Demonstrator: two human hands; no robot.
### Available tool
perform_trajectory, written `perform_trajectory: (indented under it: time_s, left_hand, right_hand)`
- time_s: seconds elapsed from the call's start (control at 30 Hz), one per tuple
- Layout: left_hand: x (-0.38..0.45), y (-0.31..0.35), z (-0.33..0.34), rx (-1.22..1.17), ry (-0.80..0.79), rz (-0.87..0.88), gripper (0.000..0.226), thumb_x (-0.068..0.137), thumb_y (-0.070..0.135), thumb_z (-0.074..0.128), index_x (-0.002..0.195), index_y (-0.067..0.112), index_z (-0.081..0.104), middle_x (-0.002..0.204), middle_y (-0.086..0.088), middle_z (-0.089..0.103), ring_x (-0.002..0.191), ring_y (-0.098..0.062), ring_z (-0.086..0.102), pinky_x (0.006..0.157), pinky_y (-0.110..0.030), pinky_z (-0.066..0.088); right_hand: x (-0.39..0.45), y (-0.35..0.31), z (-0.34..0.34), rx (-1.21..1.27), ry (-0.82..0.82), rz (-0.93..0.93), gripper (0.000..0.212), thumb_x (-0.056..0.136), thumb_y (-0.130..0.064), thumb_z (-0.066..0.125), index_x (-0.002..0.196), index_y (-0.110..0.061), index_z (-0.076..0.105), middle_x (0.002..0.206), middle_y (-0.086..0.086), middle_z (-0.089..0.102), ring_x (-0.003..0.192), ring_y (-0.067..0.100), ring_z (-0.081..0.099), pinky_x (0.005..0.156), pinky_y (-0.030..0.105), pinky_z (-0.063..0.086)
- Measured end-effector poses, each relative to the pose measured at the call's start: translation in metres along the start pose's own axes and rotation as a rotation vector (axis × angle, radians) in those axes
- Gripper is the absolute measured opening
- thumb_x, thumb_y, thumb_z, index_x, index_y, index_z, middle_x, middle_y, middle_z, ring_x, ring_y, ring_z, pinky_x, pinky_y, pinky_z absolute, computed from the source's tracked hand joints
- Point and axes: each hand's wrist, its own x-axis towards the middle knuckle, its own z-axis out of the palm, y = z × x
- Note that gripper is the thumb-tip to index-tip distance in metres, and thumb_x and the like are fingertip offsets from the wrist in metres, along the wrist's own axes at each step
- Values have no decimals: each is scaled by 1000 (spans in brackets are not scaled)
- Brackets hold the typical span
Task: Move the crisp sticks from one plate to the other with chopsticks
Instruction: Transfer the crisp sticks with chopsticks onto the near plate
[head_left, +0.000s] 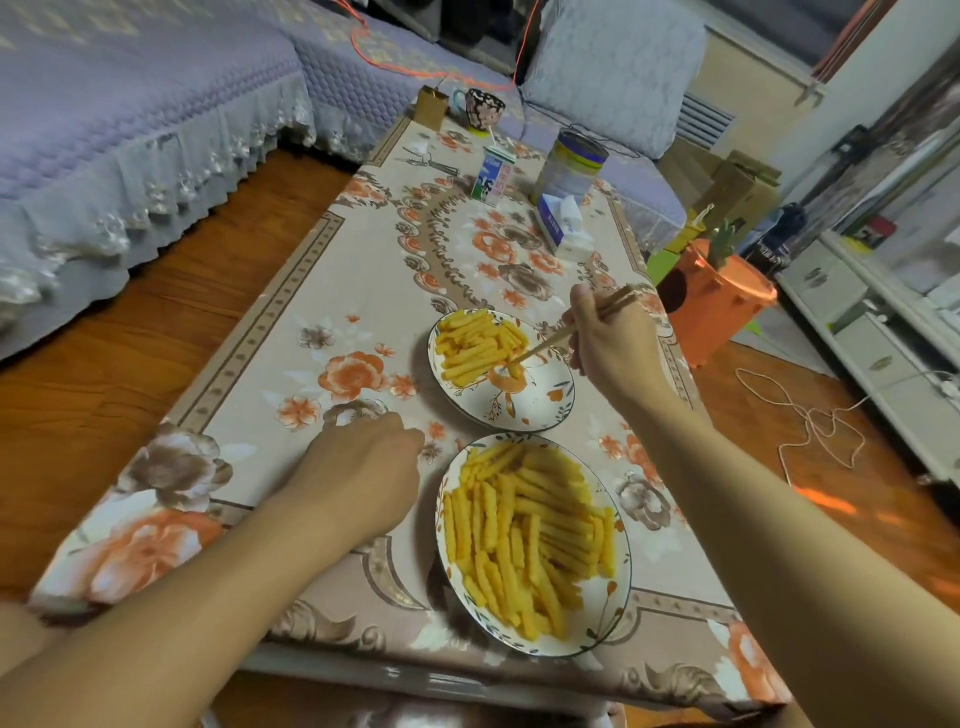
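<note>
Two floral plates stand on the low table. The near plate (613, 597) is heaped with yellow crisp sticks (524, 535). The far plate (545, 405) holds a smaller pile of crisp sticks (475, 345) on its left half. My right hand (610, 338) grips a pair of wooden chopsticks (571, 330) whose tips reach down over the far plate at the edge of the pile, near a short stick (514, 370). Whether the tips pinch it I cannot tell. My left hand (363, 462) rests on the tablecloth left of the near plate, fingers curled under, holding nothing visible.
Further back on the flowered tablecloth (322, 291) stand a milk carton (491, 176), a tin can (571, 166), a tissue pack (563, 226), a mug (483, 106) and a small box (431, 106). A sofa (130, 130) lies left, an orange bin (722, 301) and white cabinet (872, 338) right.
</note>
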Motion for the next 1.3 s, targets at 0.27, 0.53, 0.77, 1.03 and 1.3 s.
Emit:
perform_trajectory:
  time_s: [0.27,0.53,0.77,1.03,1.3]
  left_hand:
    - [-2,1,-2,12,-24,7,31,103,25,39,125,25,61,128,-2,56,116,-28,57,97,-48,43]
    - [-3,10,4,87,-65,4,36,102,28,40,135,24,53,133,-6,50,124,-29,51,100,-48,44]
    - [-4,16,4,47,-104,-18,42,102,28,41,143,26,48,142,-7,46,135,-29,43,98,-45,42]
    - [-6,16,0,60,-139,-6,42,102,25,39,144,23,46,142,-10,44,135,-32,41,95,-44,43]
    - [-3,14,-1,41,-138,11,39,101,23,38,138,22,50,136,-8,46,130,-32,46,94,-43,46]
  right_hand:
    - [-27,-25,-53,183,62,135,46,110,-37,42,81,-6,62,73,10,60,52,14,53,50,30,48]
    - [-113,-57,-100,81,-71,179,60,107,-48,41,79,-3,70,57,9,61,44,17,56,44,27,46]
    - [-125,-52,-94,-18,-167,129,51,105,-43,47,79,-5,70,56,9,62,42,15,56,42,24,47]
    - [-66,-40,-93,100,50,85,42,108,-34,48,84,-7,68,64,7,58,48,12,51,46,23,45]
    - [-1,6,-21,30,112,50,36,108,-27,50,88,-4,69,67,6,64,52,13,59,60,39,56]
